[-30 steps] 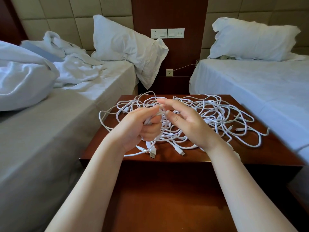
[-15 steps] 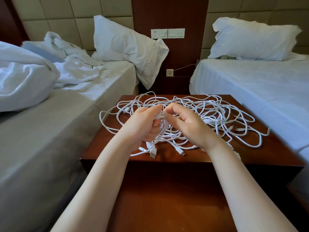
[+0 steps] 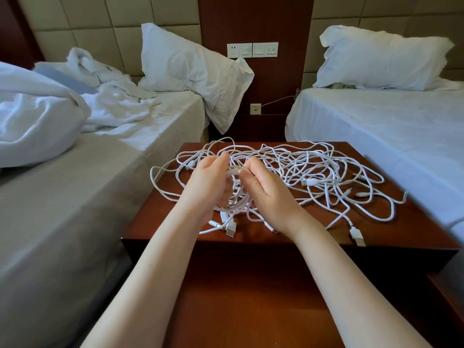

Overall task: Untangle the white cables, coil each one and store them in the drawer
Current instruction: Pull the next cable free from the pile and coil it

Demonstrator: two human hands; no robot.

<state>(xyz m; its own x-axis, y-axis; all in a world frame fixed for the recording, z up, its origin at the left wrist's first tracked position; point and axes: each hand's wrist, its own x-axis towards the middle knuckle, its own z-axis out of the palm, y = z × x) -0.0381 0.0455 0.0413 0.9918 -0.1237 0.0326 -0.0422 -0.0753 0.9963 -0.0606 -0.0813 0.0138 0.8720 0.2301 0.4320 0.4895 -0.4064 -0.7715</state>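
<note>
A tangle of white cables spreads over the top of a dark wooden nightstand. Above its near left part, my left hand grips a small coil of white cable, the loops hanging between my palms. My right hand pinches the same coil at its top, fingertips close to my left fingers. Loose USB plugs lie by the nightstand's front edge under my wrists. The nightstand's front face is in shadow and no drawer shows clearly.
An unmade bed with a rumpled duvet and pillow stands to the left. To the right is a made bed with a pillow. Wall sockets sit on the wooden panel behind. Another plug hangs near the nightstand's right front edge.
My hands have come closer together and my fingers have curled round the coil; earlier my right fingers were stretched out over my left hand.
</note>
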